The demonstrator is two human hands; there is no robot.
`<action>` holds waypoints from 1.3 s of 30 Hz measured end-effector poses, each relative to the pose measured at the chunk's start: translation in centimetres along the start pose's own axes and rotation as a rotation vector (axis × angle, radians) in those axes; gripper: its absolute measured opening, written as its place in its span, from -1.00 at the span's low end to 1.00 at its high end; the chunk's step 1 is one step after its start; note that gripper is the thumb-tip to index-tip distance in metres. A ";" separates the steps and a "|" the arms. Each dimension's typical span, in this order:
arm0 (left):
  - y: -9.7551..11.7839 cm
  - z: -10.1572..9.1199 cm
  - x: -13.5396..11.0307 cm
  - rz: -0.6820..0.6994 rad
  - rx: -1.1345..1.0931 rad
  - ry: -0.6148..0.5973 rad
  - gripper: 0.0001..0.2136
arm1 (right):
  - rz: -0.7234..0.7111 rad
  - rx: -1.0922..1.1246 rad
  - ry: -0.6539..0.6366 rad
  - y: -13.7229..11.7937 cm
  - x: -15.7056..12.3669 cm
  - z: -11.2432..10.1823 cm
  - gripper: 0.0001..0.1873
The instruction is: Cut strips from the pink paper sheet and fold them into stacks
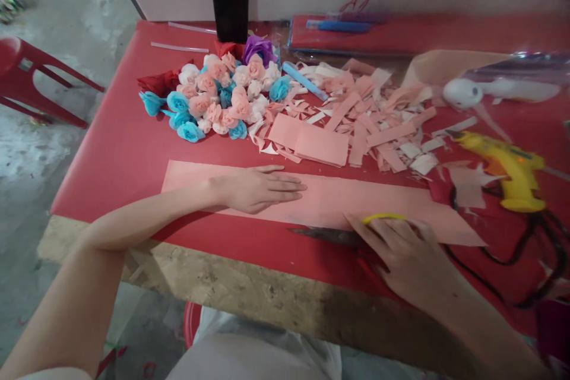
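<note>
A long strip of pink crepe paper (356, 199) lies along the front of the red tabletop. My left hand (262, 189) rests flat on it, fingers stretched out to the right. Scissors (327, 236) with yellow on the handle are in my right hand (401, 249), their dark blades pointing left along the strip's near edge. Whether the blades are apart is hard to make out. Behind the strip sits a folded stack of pink paper (309, 139). A heap of pink and white paper scraps (378, 119) spreads beyond that.
Pink, blue, white, red and purple paper flowers (214, 98) are piled at the back left. To the right lie a yellow glue gun (512, 169) with a black cord and a white tool (463, 93). A red stool (31, 74) stands on the floor at left.
</note>
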State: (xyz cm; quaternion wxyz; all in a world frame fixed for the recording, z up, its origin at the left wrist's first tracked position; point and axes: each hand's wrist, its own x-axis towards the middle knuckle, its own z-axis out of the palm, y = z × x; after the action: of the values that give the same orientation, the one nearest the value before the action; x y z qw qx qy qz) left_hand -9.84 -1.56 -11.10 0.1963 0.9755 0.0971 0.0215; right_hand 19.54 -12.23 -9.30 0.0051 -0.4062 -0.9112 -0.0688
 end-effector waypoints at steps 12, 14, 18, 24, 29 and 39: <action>0.1 -0.2 0.1 -0.011 -0.001 -0.027 -0.53 | -0.004 -0.065 -0.062 -0.9 1.1 0.2 -0.32; 0.1 -0.3 0.1 -0.010 0.003 -0.032 -0.53 | -0.004 -0.070 -0.063 -1.2 1.5 0.3 -0.31; 0.1 -0.2 0.1 -0.009 0.007 -0.038 -0.54 | -0.014 -0.079 -0.048 -1.7 2.3 0.4 -0.43; 0.1 -0.3 0.1 -0.022 -0.009 -0.058 -0.53 | -0.057 -0.092 -0.018 -2.1 3.2 0.3 -0.52; 0.1 -0.4 0.2 -0.031 -0.013 -0.071 -0.53 | -0.074 -0.075 0.013 -2.1 3.3 0.3 -0.53; 0.2 -0.4 0.2 -0.032 -0.024 -0.051 -0.53 | -0.199 -0.080 0.072 -1.4 2.8 0.3 -0.58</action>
State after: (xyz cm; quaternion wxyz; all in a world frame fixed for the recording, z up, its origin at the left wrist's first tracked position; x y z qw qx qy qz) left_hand -9.64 -1.54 -10.70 0.2107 0.9716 0.1075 -0.0053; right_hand 16.69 -11.05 -9.58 0.0148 -0.3109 -0.9427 -0.1197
